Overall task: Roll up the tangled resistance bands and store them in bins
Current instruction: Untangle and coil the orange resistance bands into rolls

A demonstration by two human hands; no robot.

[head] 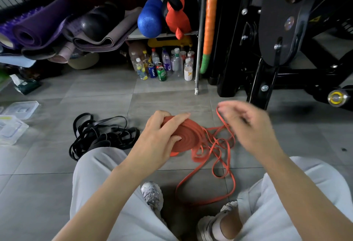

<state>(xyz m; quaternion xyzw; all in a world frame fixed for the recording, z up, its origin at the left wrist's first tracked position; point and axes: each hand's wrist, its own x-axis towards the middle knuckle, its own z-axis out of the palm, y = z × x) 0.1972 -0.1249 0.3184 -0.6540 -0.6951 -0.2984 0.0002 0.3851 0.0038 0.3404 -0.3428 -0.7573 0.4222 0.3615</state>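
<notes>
My left hand (160, 135) grips a thick coil of orange resistance band (188, 135) above the floor, fingers over its top and thumb on its flat side. From the coil a loose orange tail (215, 156) runs in tangled loops across the tiles between my legs. My right hand (248, 124) is blurred, to the right of the coil, with the orange strand pinched in its curled fingers and a loop rising near the fingertips. A tangled pile of black bands (99, 135) lies on the floor by my left knee.
Clear plastic bins with lids (13, 120) sit at the left edge. A group of bottles and cans (162, 65) stands under a shelf ahead. Rolled yoga mats (44, 28) are stacked at the back left. A black gym machine frame (267, 59) fills the right.
</notes>
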